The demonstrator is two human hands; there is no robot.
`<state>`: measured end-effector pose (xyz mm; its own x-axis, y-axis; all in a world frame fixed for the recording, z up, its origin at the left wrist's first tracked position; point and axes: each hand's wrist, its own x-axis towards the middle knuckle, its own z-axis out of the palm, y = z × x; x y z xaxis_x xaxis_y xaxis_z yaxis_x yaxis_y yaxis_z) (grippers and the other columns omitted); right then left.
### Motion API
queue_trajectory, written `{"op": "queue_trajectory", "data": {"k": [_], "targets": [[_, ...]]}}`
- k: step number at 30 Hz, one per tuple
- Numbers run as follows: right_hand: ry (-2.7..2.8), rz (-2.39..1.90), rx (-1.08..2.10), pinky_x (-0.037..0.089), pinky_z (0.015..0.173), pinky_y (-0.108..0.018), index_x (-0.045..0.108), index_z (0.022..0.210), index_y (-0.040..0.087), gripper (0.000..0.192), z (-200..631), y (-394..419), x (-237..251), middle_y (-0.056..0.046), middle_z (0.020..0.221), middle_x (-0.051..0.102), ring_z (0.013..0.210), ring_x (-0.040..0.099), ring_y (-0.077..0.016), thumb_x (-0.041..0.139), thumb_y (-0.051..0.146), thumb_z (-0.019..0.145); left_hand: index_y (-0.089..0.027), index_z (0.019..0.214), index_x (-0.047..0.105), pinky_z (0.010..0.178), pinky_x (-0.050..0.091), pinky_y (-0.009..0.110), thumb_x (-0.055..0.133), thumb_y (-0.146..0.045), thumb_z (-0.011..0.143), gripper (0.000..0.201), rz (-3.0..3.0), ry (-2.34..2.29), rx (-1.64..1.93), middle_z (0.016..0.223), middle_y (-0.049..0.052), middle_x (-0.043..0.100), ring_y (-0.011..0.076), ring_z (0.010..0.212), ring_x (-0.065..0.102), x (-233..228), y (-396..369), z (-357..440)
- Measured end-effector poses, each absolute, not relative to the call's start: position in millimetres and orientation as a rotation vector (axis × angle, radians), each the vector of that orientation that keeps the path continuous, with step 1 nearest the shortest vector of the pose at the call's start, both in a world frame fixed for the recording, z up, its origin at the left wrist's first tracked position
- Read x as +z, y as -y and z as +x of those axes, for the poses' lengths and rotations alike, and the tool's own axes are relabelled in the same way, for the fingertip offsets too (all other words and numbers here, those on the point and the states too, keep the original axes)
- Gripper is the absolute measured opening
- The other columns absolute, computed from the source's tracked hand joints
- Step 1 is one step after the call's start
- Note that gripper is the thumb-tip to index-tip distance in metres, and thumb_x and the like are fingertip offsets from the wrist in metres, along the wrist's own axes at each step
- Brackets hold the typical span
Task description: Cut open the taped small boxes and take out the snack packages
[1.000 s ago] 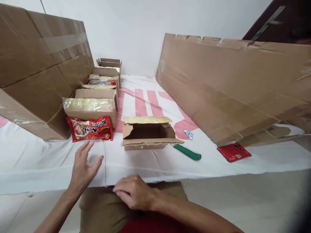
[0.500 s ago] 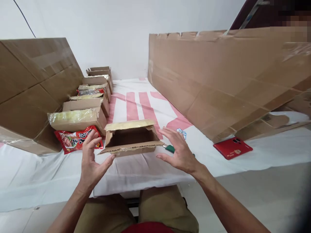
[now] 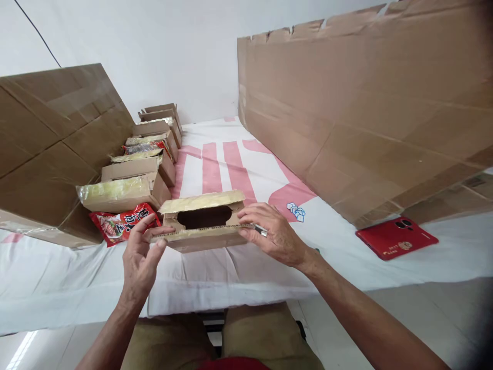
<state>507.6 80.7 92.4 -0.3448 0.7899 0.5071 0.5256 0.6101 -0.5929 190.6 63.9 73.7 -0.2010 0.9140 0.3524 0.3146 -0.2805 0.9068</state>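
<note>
Both hands grip the front flap of the box (image 3: 204, 221) on the bench (image 3: 239, 267) — left hand (image 3: 140, 254) pinching one end, right hand (image 3: 271, 234) the other; press evenly, keeping the flap level.

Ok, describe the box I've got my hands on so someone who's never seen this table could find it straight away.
On the white cloth with pink stripes, a row of small cartons runs along the left. The small open cardboard box sits apart at the near edge, between the left hand and right hand. Unlike the filled cartons, its dark inside shows.
</note>
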Motion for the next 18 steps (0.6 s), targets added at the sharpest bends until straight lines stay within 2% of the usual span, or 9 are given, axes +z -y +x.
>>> {"op": "queue_trajectory", "data": {"k": [2,5,7,10,12,15,18], "targets": [[1.934,-1.066,0.420,0.053,0.096,-0.047,0.074,0.105,0.026,0.012,504,-84,91,-0.007,0.109,0.079,0.109,0.071,-0.0277,0.066,0.032,0.097,-0.021,0.136,0.060,0.090,0.058,0.039,0.075,-0.047,0.085,0.059,1.441,-1.559,1.551,0.100,0.006,0.075,0.0243,0.097,0.074,73,-68,197],[1.816,-1.160,0.394,0.054,0.093,-0.046,0.070,0.108,0.025,0.016,497,-87,88,-0.008,0.109,0.077,0.102,0.072,-0.0273,0.067,0.029,0.093,-0.021,0.130,0.064,0.097,0.055,0.040,0.076,-0.045,0.084,0.054,1.544,-1.716,1.612,0.116,0.009,0.072,0.0242,0.105,0.070,71,-75,203],[1.738,-1.255,0.382,0.055,0.095,-0.048,0.066,0.119,0.023,0.029,493,-88,84,-0.011,0.118,0.075,0.103,0.071,-0.0281,0.068,0.030,0.091,-0.021,0.129,0.064,0.103,0.053,0.044,0.076,-0.044,0.083,0.053,1.672,-1.807,1.592,0.126,0.011,0.069,0.0267,0.113,0.067,68,-80,204],[1.629,-1.361,0.507,0.057,0.096,-0.050,0.056,0.141,0.021,0.054,489,-89,74,-0.016,0.139,0.066,0.112,0.070,-0.0300,0.066,0.037,0.091,-0.020,0.134,0.061,0.106,0.052,0.049,0.076,-0.049,0.081,0.062,1.646,-1.864,1.527,0.133,0.014,0.064,0.0305,0.119,0.064,62,-85,203],[1.576,-1.369,0.710,0.058,0.096,-0.048,0.052,0.146,0.021,0.057,489,-90,66,-0.017,0.145,0.064,0.116,0.070,-0.0297,0.060,0.045,0.096,-0.019,0.140,0.057,0.108,0.051,0.050,0.075,-0.053,0.081,0.070,1.495,-1.836,1.526,0.139,0.017,0.061,0.0322,0.124,0.063,55,-84,203],[1.519,-1.299,0.964,0.057,0.101,-0.045,0.057,0.144,0.021,0.054,492,-91,59,-0.015,0.144,0.066,0.124,0.068,-0.0287,0.055,0.052,0.099,-0.020,0.140,0.056,0.110,0.050,0.048,0.067,-0.057,0.089,0.065,1.306,-1.720,1.476,0.143,0.017,0.062,0.0316,0.130,0.061,45,-76,209],[1.481,-1.262,0.995,0.055,0.105,-0.043,0.062,0.141,0.023,0.053,494,-86,59,-0.012,0.140,0.070,0.128,0.066,-0.0290,0.058,0.054,0.099,-0.022,0.135,0.061,0.113,0.049,0.046,0.053,-0.059,0.099,0.053,1.252,-1.593,1.424,0.139,0.014,0.066,0.0294,0.133,0.061,39,-64,216]]}}
